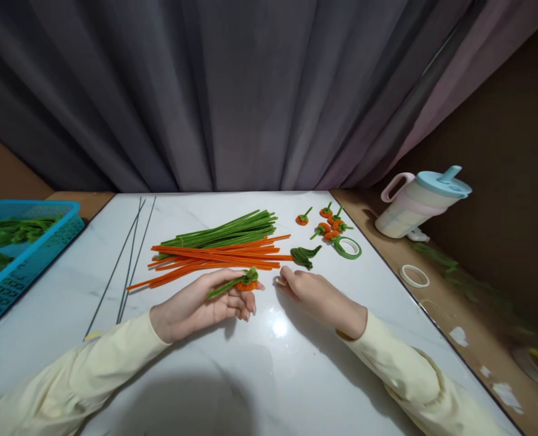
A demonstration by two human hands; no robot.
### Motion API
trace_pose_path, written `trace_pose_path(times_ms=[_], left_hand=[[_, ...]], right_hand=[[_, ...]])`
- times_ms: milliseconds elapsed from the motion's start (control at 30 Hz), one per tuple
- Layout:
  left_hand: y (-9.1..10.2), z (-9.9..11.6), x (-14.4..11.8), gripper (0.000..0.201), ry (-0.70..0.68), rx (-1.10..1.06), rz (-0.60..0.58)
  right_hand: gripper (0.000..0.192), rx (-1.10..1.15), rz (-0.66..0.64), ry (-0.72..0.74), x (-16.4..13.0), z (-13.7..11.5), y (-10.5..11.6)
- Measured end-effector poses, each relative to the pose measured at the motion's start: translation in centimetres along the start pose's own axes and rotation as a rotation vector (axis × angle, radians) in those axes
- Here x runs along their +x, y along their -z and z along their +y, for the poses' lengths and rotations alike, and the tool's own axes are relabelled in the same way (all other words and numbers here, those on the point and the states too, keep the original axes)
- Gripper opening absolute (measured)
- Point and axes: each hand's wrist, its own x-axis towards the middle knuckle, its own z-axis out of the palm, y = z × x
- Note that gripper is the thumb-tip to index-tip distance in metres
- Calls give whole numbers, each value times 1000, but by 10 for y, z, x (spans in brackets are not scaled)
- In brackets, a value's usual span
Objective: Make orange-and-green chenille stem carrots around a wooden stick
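**Chenille flower held at the front of the orange stem pile**

Left hand [200,303] lies palm-up on the white marble table [269,375], just in front of the orange stem pile [218,257]; its grip is pressed around a small chenille flower [244,282], orange head with green leaves on top, green stalk running back across the palm; thumb above, fingers curled beneath; flower sits at the fingertips, just in front of the pile's near edge.

Right hand [316,295] rests knuckles-up on the table, to the right of the flower and close to it but not touching; fingers drawn loosely together, pinching nothing; fingertips point towards the pile.

Behind the orange pile, touching it, lies a bundle of green stems [232,229]; at the pile's right end, a folded green leaf piece [304,255]; further right of the pile, a green tape roll [348,247]; behind that roll, a cluster of finished small flowers [330,224], orange with green stalks.

Left of the pile, well apart, several thin dark wires [130,257] lie lengthwise on the table; beyond them, off the table's left edge, a blue basket [46,239] holds green pieces.

Far right of the pile, off the table on a brown surface, a lidded cup with a handle [420,203] and a white ring [414,276]; grey curtain [232,91] hangs behind everything.
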Motion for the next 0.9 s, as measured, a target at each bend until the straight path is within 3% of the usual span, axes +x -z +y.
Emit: trace_pose_path(times_ms=[133,233,333,467,567,700,900], left_hand=[[-1,-2,1,31,7,18,-51],[-3,-4,0,33,6,100,-72],[-7,-7,-2,32,16,198,-75],[-13,-13,-2,33,87,308,-58],[-14,-17,-2,34,129,338,-54],[-8,-19,1,27,133,206,-65],[-1,-16,3,25,197,0,-224]], right_hand=[[17,-73,61,82,-6,-7,13],[21,79,170,171,-14,-14,28],[22,265,243,329,-23,-25,37],[16,274,253,542,-28,-37,36],[20,410,236,528,-27,-42,32],[16,539,193,453,-26,-38,35],[12,299,175,549,-29,-30,42]])
